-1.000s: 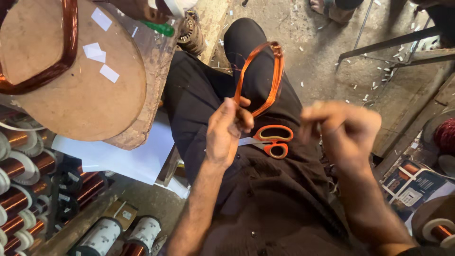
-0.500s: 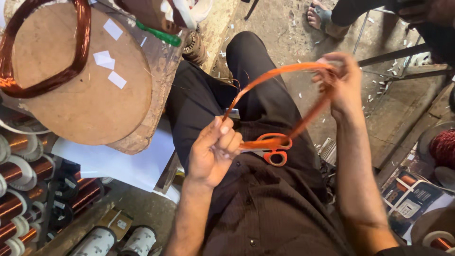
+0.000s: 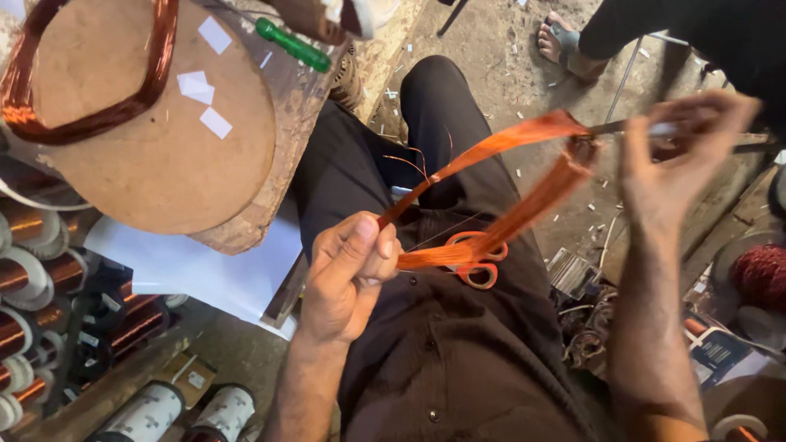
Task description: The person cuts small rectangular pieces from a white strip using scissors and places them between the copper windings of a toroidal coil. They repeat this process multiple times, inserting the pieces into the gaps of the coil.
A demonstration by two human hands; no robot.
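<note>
My right hand (image 3: 667, 164) lifted farther right since earlier, stretching one copper wire loop (image 3: 508, 188), left hand (image 3: 348, 274) pinching its near end, hands apart, one orange scissors (image 3: 479, 260) on lap

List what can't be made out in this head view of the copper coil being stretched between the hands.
- Right hand: motion-blurred, so its grip on the coil is unclear.
- Scissors: blades hidden behind the coil and left hand; only the orange handles show.
- Green-handled tool: tip hidden under an object at the top edge.
- Wire spools: cut off by the left edge.
</note>
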